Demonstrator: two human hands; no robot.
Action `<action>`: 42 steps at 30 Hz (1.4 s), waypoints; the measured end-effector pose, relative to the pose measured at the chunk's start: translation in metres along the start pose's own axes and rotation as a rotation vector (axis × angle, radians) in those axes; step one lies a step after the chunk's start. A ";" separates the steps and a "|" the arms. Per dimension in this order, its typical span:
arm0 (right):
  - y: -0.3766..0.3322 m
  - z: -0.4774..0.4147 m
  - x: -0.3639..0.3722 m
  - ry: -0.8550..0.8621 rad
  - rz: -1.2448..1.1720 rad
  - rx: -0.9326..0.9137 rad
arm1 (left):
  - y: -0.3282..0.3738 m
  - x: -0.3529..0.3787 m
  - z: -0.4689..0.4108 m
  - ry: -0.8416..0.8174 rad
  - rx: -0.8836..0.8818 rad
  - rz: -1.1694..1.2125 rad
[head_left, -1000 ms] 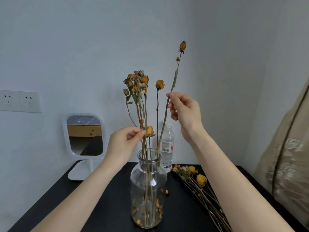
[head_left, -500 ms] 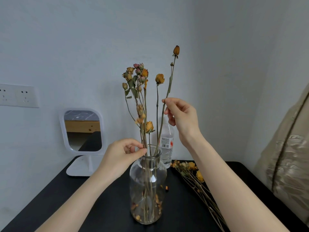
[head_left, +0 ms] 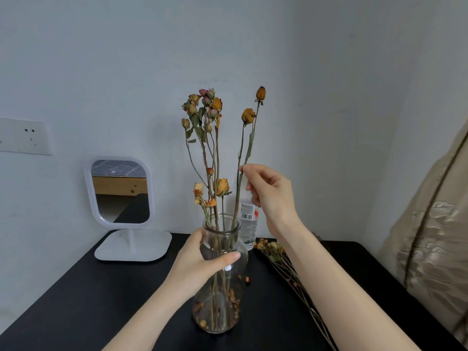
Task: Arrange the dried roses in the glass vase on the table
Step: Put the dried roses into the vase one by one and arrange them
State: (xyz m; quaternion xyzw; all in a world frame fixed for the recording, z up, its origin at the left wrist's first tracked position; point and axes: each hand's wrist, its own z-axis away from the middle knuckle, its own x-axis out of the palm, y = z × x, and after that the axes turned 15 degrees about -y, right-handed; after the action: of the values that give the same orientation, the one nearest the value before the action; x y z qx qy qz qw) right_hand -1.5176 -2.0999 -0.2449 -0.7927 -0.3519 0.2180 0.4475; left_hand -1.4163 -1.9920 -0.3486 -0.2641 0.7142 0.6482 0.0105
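The left hand (head_left: pixel 200 264) wraps the neck and shoulder of the clear, round-bodied glass vase (head_left: pixel 220 312), with its thumb across the front of the glass and its fingers curled behind. The vase stands upright on the black table (head_left: pixel 76 300), near the front edge and roughly centred. Dried petals lie in its base.

The right hand (head_left: pixel 271 193) is raised above and to the right of the vase mouth. Its thumb and forefinger pinch the thin stem of a long dried rose with a closed orange bud (head_left: pixel 260 93). That stem slants down into the vase mouth, just beside a second orange rose (head_left: pixel 248 115). To their left, a taller bunch of dried pink and yellow roses (head_left: pixel 205 110) rises from the vase.

A clear plastic water bottle with a white label (head_left: pixel 248 224) stands behind the vase, its upper part hidden by the right hand. A loose bundle of dried yellow roses (head_left: pixel 273 247) lies on the table to the right, with the right forearm crossing over its stems. A small orange fragment (head_left: pixel 247 280) sits just beside the vase.

At the back left stands a white-framed mirror on a flat base (head_left: pixel 119 191), with a white wall socket (head_left: pixel 25 136) on the wall above and to its left. Beige quilted fabric (head_left: pixel 430 236) fills the right edge.
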 end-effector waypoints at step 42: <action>0.055 0.114 -0.060 -0.060 0.369 0.299 | -0.002 0.038 0.040 0.386 -0.038 0.174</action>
State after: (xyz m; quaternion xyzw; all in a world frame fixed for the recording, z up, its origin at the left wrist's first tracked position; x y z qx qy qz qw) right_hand -1.6116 -2.1010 -0.3481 -0.7618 -0.1779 0.3691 0.5018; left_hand -1.4618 -1.9685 -0.3701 -0.3210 0.7107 0.5972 -0.1876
